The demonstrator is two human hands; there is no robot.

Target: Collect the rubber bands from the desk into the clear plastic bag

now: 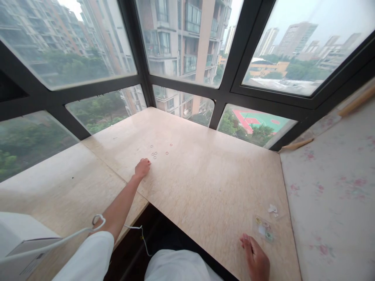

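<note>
My left hand [142, 168] reaches far over the tabletop, its fingers curled in and closed. A small ring shape shows at its fingertips, too small to make out. Just beyond it lie several thin, small rings like elastic bands, among them a dark one [155, 157] and a reddish one [166, 153]. Near the front edge, my right hand [256, 257] rests with curled fingers and the thumb against them; I see nothing in it. Beside it sits a clear compartment box [263, 229] holding yellow, pink and green bands. A small white piece [272, 209] lies behind the box.
The stone-patterned tabletop [199, 187] runs up to dark-framed windows. A white cable [55, 244] crosses my left arm, above a white box [20, 249] at the lower left. A flowered wall [331, 195] borders the right side, and a dark gap opens below the front edge.
</note>
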